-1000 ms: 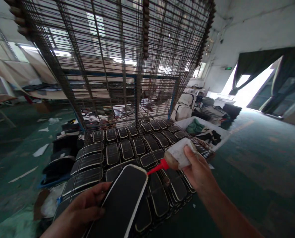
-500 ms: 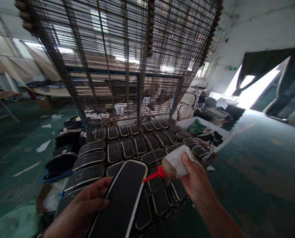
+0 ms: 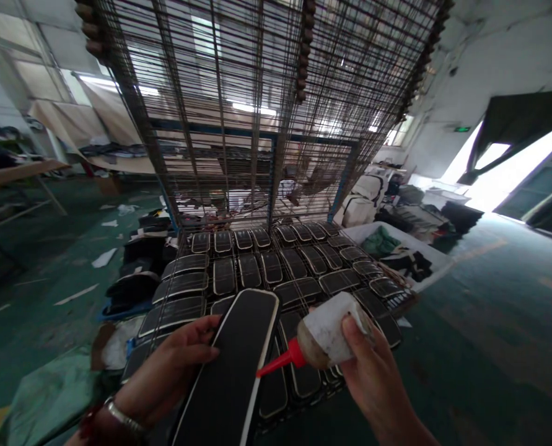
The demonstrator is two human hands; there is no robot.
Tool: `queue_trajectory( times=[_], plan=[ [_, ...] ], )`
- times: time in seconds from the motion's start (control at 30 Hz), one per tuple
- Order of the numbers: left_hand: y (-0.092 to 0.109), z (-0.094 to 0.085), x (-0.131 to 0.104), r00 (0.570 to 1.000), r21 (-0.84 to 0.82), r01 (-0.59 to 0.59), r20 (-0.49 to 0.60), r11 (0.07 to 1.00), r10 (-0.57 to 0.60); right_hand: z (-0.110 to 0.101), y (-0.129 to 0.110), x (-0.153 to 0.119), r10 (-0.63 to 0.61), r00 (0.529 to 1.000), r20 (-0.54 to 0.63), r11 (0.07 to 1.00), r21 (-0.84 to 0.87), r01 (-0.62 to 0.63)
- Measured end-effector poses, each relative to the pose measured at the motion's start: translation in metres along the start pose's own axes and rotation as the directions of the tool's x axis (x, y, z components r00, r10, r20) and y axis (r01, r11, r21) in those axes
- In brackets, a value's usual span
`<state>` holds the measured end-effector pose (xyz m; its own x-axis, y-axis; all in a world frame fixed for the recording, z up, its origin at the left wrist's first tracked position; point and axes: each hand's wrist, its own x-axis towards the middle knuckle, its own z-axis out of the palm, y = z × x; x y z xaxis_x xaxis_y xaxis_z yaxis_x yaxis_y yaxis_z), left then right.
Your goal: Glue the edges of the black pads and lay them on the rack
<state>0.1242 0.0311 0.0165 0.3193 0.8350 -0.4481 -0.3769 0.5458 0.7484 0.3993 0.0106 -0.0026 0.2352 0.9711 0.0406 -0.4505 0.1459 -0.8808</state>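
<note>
A long black panel [image 3: 232, 365] with rounded corners and a pale line round its edge is held tilted in front of me. My left hand [image 3: 178, 353] grips its left edge between thumb and fingers. My right hand [image 3: 366, 347] is wrapped round a squeeze bottle [image 3: 326, 331] with a whitish label and brownish contents. The bottle's red nozzle [image 3: 280, 360] points down to the left, its tip at the panel's right edge. Behind and below lie rows of similar black panels [image 3: 250, 271] with pale borders, resting on a wire rack [image 3: 201, 310].
Tall wire mesh shelves [image 3: 266, 80] rise tilted behind the panels. To the right sits a white bin [image 3: 431, 272] with dark and green cloth. Black items [image 3: 139, 272] are piled on the left, near a green sack [image 3: 57, 396]. Paper scraps [image 3: 103, 258] litter the floor.
The nozzle tip has slid down along the panel's right edge, toward me. The view has turned slightly left, so the surroundings sit further right.
</note>
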Motion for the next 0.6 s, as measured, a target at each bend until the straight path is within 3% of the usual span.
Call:
queue_trajectory(
  times=[0.33, 0.6],
  plan=[
    [0.007, -0.004, 0.002, 0.996, 0.01, -0.058, -0.067, 0.998, 0.058, 0.003, 0.007, -0.019, 0.014, 0.985, 0.172, 1.0, 0.017, -0.017],
    [0.01, -0.015, 0.004, 0.968, -0.002, -0.134, -0.213, 0.991, 0.131, 0.015, 0.003, -0.025, 0.038, 0.997, 0.072, 0.999, -0.005, -0.038]
  ],
)
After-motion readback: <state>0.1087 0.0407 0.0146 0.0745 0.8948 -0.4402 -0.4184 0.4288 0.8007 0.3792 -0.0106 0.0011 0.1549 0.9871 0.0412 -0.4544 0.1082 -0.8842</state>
